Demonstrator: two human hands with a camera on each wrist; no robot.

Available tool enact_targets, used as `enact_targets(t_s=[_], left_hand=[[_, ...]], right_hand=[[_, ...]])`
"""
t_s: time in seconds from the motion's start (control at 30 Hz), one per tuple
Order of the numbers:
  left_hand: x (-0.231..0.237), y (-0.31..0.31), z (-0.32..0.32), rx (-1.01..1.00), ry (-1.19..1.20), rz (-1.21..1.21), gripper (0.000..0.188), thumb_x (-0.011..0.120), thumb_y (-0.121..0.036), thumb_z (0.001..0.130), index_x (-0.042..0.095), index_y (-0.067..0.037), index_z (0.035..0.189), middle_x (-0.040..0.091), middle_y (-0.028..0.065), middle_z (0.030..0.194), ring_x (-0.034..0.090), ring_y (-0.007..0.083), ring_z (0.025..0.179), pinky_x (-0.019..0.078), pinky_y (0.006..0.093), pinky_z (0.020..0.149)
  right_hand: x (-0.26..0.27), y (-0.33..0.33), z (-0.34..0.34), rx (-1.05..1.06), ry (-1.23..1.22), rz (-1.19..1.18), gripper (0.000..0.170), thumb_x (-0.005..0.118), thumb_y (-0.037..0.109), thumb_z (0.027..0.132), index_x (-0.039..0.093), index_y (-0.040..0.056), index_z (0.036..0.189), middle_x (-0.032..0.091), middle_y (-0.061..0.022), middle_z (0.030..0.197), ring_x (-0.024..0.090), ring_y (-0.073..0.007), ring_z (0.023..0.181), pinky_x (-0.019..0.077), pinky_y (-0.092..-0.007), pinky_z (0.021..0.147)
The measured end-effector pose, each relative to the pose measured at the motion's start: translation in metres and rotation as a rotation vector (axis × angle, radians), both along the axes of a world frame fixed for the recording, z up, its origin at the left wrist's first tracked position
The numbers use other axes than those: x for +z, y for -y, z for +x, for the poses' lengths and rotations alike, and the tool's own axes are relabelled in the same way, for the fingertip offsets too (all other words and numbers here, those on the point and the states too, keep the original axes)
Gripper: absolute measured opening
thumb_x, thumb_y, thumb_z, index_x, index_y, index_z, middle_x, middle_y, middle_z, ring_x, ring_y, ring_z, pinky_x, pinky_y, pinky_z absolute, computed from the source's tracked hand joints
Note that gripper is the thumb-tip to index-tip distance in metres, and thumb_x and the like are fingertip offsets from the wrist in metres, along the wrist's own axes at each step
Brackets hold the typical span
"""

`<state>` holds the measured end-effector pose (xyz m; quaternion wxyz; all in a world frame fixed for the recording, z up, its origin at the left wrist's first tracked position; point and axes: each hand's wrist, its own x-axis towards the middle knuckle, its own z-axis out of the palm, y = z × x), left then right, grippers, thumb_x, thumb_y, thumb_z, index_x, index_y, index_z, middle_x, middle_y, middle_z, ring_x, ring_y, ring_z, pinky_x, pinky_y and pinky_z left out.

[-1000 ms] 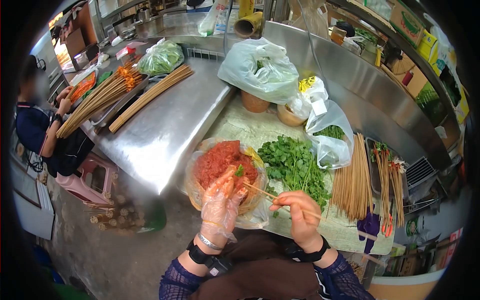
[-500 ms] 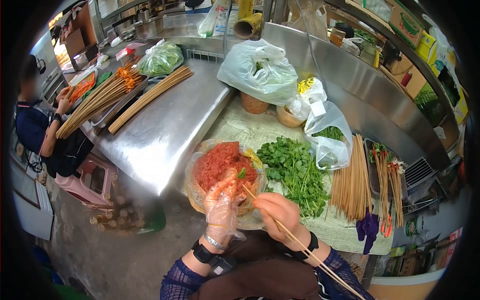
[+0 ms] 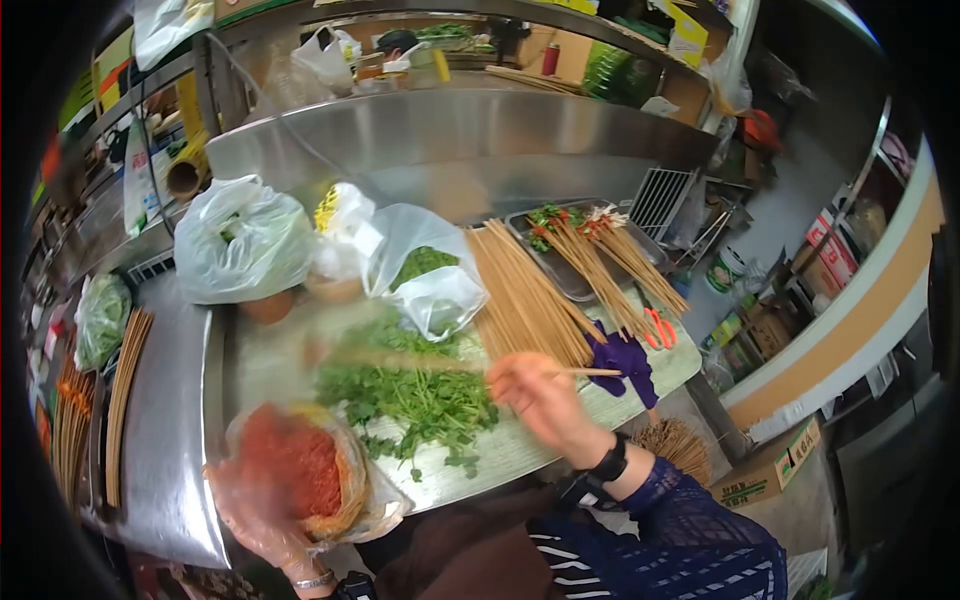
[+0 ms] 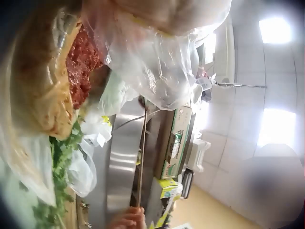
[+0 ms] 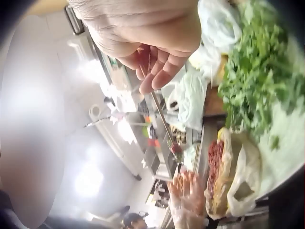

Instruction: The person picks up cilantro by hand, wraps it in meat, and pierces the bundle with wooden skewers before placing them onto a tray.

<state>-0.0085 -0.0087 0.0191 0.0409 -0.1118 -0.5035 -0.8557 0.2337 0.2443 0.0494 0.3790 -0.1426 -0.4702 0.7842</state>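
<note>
Skewer was held up above leafy greens, its red-tipped far end blurred | right hand's grip pinched the skewer | left hand's grip, gloved, was released, fingers extended beside minced meat in a plastic-lined container | container and greens sat on the pale surface | bare sticks lay just beside the greens

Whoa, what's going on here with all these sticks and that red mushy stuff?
Somebody is working with food. Their right hand holds a long stick with a small red and green lump on its far end. Their left hand, in a see-through glove, is right by the bowl of red mush, which looks like minced meat. Leafy greens lie next to the bowl. Past them are lots of bare sticks and some sticks with red and green ends.
</note>
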Motion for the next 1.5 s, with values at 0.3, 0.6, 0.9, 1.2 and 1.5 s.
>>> enact_targets(t_s=[0.3, 0.6, 0.9, 1.2, 1.5], left_hand=[[-0.021, -0.001, 0.000, 0.069, -0.126, -0.170, 0.041, 0.045, -0.005, 0.093, 0.042, -0.001, 0.134, 0.053, 0.0068, 0.106, 0.049, 0.0086, 0.074, 0.0428, 0.0202, 0.064], [-0.022, -0.006, -0.001, 0.124, -0.016, -0.169, 0.040, 0.049, -0.009, 0.093, 0.045, -0.002, 0.132, 0.058, 0.0066, 0.100, 0.047, 0.0058, 0.061, 0.0410, 0.0178, 0.051], [-0.029, 0.004, -0.001, -0.017, -0.069, -0.126, 0.032, 0.052, -0.012, 0.094, 0.050, 0.000, 0.123, 0.061, 0.0090, 0.095, 0.054, 0.0076, 0.064, 0.0471, 0.0201, 0.054], [-0.021, 0.003, 0.001, -0.020, -0.032, -0.150, 0.027, 0.052, -0.009, 0.094, 0.053, 0.004, 0.117, 0.062, 0.0099, 0.090, 0.056, 0.0096, 0.064, 0.0457, 0.0202, 0.055], [-0.028, 0.003, -0.002, -0.017, -0.084, -0.120, 0.025, 0.052, -0.008, 0.093, 0.054, 0.005, 0.115, 0.062, 0.0101, 0.089, 0.054, 0.0092, 0.062, 0.0448, 0.0199, 0.055]], right_hand=[[-0.019, -0.223, 0.060, -0.697, -0.190, -0.215, 0.036, 0.046, 0.024, 0.096, 0.045, 0.0035, 0.126, 0.054, -0.0122, 0.120, 0.057, -0.0197, 0.104, 0.0477, -0.0320, 0.084], [-0.056, -0.236, 0.042, -0.646, -0.199, -0.528, 0.027, 0.054, 0.025, 0.092, 0.054, 0.0027, 0.108, 0.064, -0.0109, 0.100, 0.062, -0.0187, 0.088, 0.0518, -0.0296, 0.074], [0.003, -0.070, -0.063, 0.121, 0.546, 0.314, 0.012, 0.063, 0.012, 0.086, 0.063, 0.0056, 0.096, 0.061, 0.0006, 0.078, 0.053, -0.0045, 0.060, 0.0444, -0.0186, 0.054], [-0.057, -0.078, -0.135, 0.186, 0.957, 0.573, 0.016, 0.067, 0.017, 0.082, 0.065, 0.0016, 0.087, 0.057, 0.0002, 0.063, 0.049, -0.0094, 0.050, 0.0409, -0.0246, 0.048], [0.011, -0.069, -0.126, 0.227, 0.177, 0.097, 0.010, 0.063, 0.016, 0.088, 0.059, 0.0078, 0.093, 0.063, -0.0018, 0.084, 0.051, -0.0043, 0.061, 0.0429, -0.0183, 0.055]])
